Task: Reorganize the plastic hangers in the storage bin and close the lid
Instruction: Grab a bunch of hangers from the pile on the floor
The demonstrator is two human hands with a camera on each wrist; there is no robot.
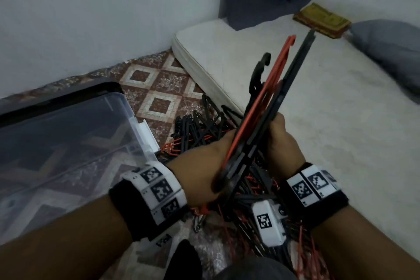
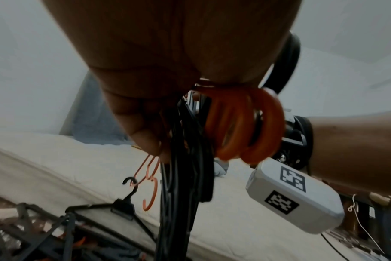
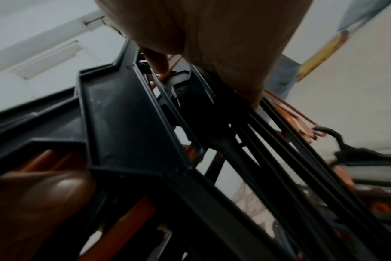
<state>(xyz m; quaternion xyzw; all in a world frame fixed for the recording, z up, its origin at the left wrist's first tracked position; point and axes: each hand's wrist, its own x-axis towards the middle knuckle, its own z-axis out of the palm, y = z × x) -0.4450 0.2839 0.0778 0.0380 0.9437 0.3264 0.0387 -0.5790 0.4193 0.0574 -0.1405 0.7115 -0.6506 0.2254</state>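
Hangers (image 1: pixel 270 107), black and orange, stand bunched above the floor pile (image 1: pixel 204 129), left hand (image 1: pixel 200 177) and right hand (image 1: pixel 281 141) both clasping them. Light, stiff, snag-prone; best gripped near the hooks. Bin (image 1: pixel 68 134) sits left.

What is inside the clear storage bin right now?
The storage bin looks empty: only floor tiles show through its clear walls. Its near end is hidden by the left hand and arm.
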